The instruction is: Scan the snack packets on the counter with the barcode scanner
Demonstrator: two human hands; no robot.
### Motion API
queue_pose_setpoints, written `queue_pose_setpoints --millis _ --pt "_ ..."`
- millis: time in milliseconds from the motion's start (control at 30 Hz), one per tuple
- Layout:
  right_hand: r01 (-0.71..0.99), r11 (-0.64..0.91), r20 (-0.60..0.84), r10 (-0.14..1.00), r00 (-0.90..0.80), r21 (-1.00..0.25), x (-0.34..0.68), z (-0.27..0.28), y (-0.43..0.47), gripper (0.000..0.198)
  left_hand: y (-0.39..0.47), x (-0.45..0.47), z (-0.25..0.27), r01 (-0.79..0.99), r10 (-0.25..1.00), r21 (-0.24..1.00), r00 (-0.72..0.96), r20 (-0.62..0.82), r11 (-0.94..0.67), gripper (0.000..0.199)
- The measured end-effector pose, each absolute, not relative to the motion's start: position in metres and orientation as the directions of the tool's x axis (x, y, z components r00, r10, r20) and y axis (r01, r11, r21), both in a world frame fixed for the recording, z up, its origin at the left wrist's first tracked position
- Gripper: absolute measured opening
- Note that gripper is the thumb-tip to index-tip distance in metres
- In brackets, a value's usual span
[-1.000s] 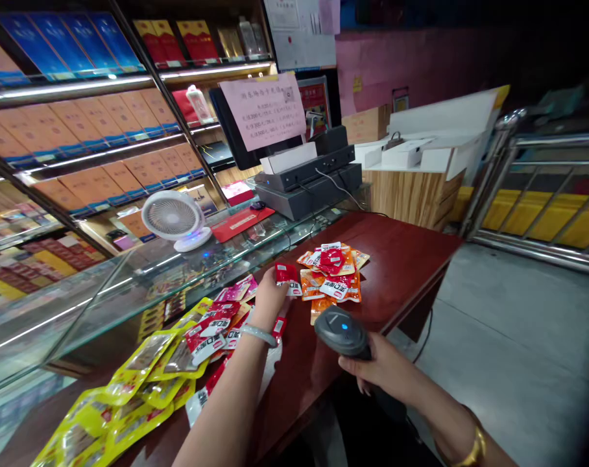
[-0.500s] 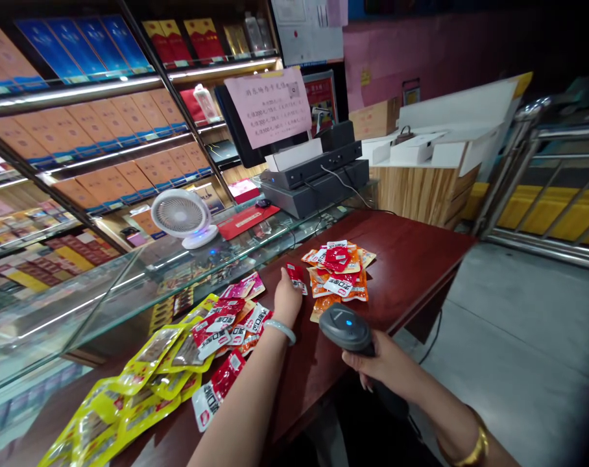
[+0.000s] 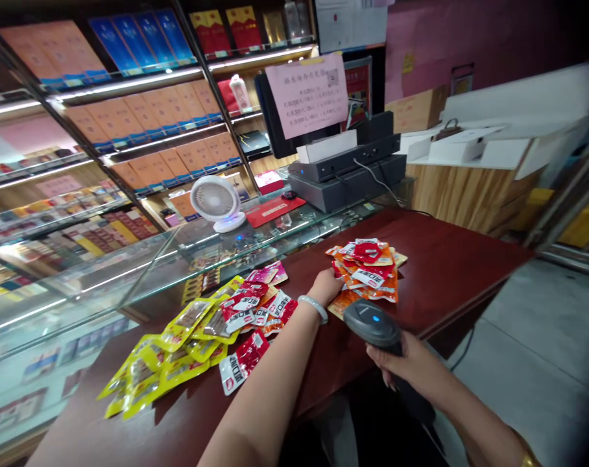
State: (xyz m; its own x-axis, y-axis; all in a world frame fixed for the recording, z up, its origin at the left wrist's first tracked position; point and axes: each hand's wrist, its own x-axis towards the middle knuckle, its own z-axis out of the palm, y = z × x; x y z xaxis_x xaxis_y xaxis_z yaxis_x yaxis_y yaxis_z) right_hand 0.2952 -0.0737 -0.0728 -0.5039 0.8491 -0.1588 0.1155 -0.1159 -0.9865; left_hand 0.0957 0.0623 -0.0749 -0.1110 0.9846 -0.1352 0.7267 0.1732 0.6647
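Note:
My right hand (image 3: 405,363) is closed around the handle of a dark grey barcode scanner (image 3: 372,324), which has a blue light on top. My left hand (image 3: 327,285), with a pale bangle at the wrist, reaches to the left edge of a pile of red, white and orange snack packets (image 3: 370,275). Its fingers are partly hidden; a bit of a red snack packet (image 3: 338,267) shows at their tips. Left of that forearm lies a second group of red and white packets (image 3: 243,301), with a single red packet (image 3: 246,360) nearer me and several yellow packets (image 3: 187,321) beyond.
The dark red tabletop (image 3: 450,253) meets a glass display counter (image 3: 178,259) carrying a white fan (image 3: 216,198) and a red mat (image 3: 275,211). A monitor with a pink sign (image 3: 307,97) stands above a cash drawer (image 3: 353,185). Boxed goods fill shelves (image 3: 143,110) behind.
My left hand has carried a red packet rightward to the edge of the pile. The scanner stays in my right hand. The whole view has shifted, with the scene sliding right.

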Motion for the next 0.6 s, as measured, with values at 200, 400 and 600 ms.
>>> queue_pose_setpoints --millis 200,400,600 --pt "0.213 -0.055 -0.170 0.802 -0.573 -0.976 0.286 -0.052 -0.060 0.044 0.040 0.044 -0.056 0.885 0.983 0.462 -0.128 0.130 0.055 0.053" --pt "0.316 0.054 -0.187 0.706 -0.683 -0.947 0.256 0.004 -0.025 0.043 0.032 -0.057 -0.032 0.963 0.952 0.089 -0.264 0.153 0.253 0.045" --pt "0.296 0.140 -0.142 0.641 -0.754 -0.945 0.200 0.040 0.018 0.041 0.044 -0.115 -0.035 0.959 0.962 0.064 -0.273 -0.030 0.274 0.041"
